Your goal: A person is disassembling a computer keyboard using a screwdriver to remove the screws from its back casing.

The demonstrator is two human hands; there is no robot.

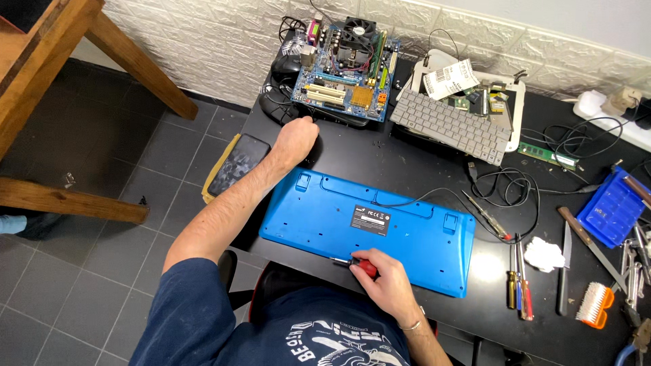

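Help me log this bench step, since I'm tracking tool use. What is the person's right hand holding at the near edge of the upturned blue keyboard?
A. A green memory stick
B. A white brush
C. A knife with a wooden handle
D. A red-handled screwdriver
D: the right hand grips a red-handled screwdriver with its tip at the near edge of the blue keyboard, which lies back side up.

A single head-worn camera looks steeply down from above the person's chest, facing the far white brick wall (224,47). It sits close over the near edge of the black surface (407,169), whose width fills the right of the view, with grey tiled floor (102,224) showing past its left edge.
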